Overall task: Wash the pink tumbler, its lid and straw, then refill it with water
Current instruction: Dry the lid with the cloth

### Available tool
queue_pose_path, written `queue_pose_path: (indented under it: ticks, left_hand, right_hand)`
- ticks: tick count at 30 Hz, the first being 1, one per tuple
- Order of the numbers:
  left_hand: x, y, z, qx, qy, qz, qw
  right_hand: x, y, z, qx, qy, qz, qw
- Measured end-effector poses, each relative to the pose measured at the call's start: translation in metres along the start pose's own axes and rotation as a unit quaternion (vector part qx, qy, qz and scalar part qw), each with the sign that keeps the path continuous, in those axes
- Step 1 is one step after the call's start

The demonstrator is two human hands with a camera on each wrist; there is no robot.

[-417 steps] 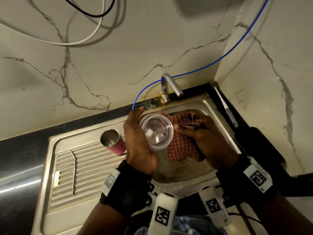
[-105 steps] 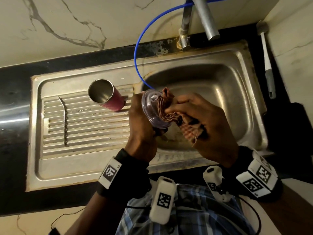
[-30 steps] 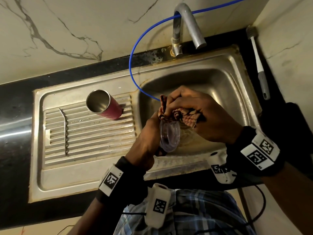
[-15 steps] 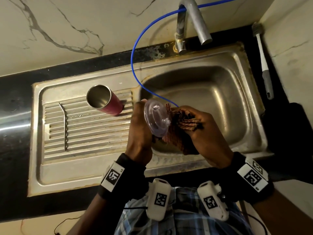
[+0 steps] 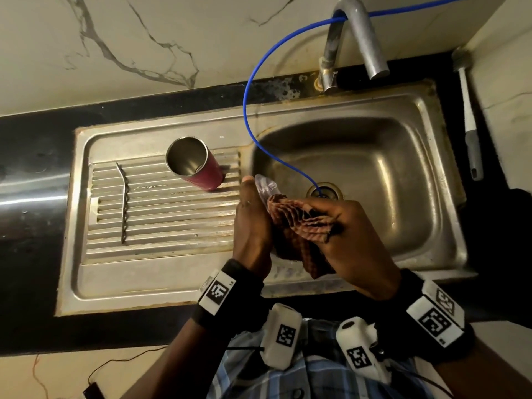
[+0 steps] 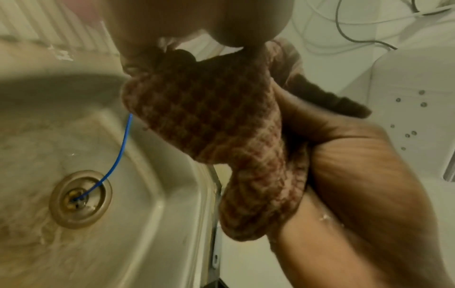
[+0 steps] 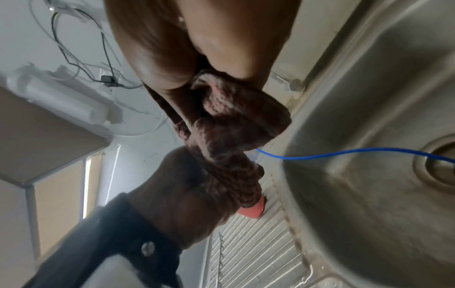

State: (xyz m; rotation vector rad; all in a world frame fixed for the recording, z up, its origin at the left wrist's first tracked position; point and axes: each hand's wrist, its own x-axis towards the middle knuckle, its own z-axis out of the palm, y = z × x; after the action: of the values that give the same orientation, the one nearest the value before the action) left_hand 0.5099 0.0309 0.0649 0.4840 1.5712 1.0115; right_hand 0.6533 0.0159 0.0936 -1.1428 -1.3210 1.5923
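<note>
Head view: A person stands at a steel sink (image 5: 426, 116), the left hand (image 5: 253, 223) curled round a clear lid (image 5: 266, 187) and holding it on edge at the basin's 9 o'clock rim. The right hand (image 5: 348, 240) is closed on a bunched red-checked cloth (image 5: 299, 223), which it presses against the lid. The pink tumbler (image 5: 198, 165) stands open-mouthed on the ribbed drainboard (image 5: 161, 226), at 10 o'clock from the hands and apart from them. A thin twisted metal rod (image 5: 124, 203), possibly the straw or its brush, lies on the ribs at 9 o'clock. A blue tube (image 5: 250, 90) loops from behind the tap (image 5: 357, 38) down into the drain (image 5: 324, 191). A white-handled brush (image 5: 469, 119) lies on the dark counter at 3 o'clock.

Left wrist view: The cloth (image 6: 216, 126) fills the centre, gripped in the right hand (image 6: 357, 165) at 4 o'clock. The left hand's fingers (image 6: 197, 19) close in from 12 o'clock; the lid itself is hidden here. The blue tube (image 6: 118, 155) enters the drain (image 6: 81, 198) at 8 o'clock.

Right wrist view: The right hand's fingers (image 7: 197, 48) pinch the cloth (image 7: 231, 136) from 12 o'clock. The left hand (image 7: 177, 191) meets it at 7 o'clock. The tumbler's base (image 7: 252, 211) shows just beyond on the drainboard (image 7: 258, 253).
</note>
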Motion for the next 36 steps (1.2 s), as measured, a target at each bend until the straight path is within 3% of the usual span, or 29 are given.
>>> queue_pose_path:
  ticks: [5, 10, 12, 18, 22, 28, 36]
  left_hand:
    - [0.013, -0.002, -0.019, 0.091, 0.002, 0.005, 0.996]
    - [0.019, -0.008, -0.047, 0.180, 0.059, 0.061, 0.980]
    - [0.023, -0.012, -0.062, 0.254, 0.074, 0.086, 0.961]
    - [0.042, -0.033, -0.100, 0.471, 0.088, 0.151, 0.865]
    - [0.051, -0.044, -0.107, 0.519, 0.078, 0.160, 0.836]
    - [0.056, -0.050, -0.111, 0.548, 0.076, 0.168, 0.815]
    - [0.055, -0.048, -0.113, 0.583, 0.080, 0.091, 0.803]
  right_hand:
    - [0.007, 0.010, 0.003, 0.151, 0.085, 0.060, 0.983]
    - [0.008, 0.030, -0.001, 0.176, 0.099, 0.125, 0.971]
    - [0.007, 0.038, -0.004, 0.153, 0.097, 0.132, 0.974]
    - [0.004, 0.050, -0.014, 0.140, 0.108, 0.176, 0.968]
    - [0.006, 0.048, -0.012, 0.164, 0.126, 0.205, 0.957]
    - [0.007, 0.045, -0.009, 0.162, 0.133, 0.214, 0.954]
    - [0.008, 0.043, -0.010, 0.153, 0.144, 0.211, 0.955]
